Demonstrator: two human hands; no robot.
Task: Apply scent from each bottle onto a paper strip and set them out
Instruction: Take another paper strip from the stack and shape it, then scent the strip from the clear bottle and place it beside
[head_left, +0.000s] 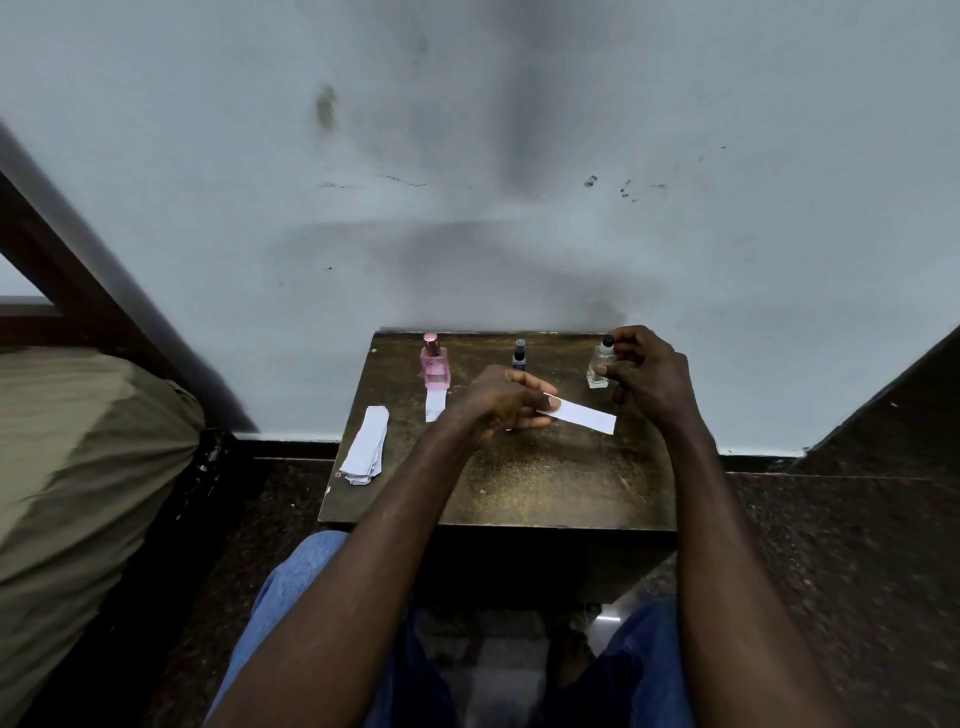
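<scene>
**Third bottle, third strip**

The clear bottle (598, 366) sits right of centre in the frame, gripped by the right hand (649, 374) with a finger over its dark cap, probably ready to press. The left hand (506, 402) pinches a strip (582, 415) by one end, its free end reaching under the bottle so scent would land on paper (no spray is visible). Left of centre, a pink bottle (434, 364) stands on the end of a used strip (435, 405), apparently pairing scent with source. A dark bottle (519, 356) stands between them. Spare strips (366, 447) lie stacked at the surface's (519, 493) left edge, within reach.
</scene>
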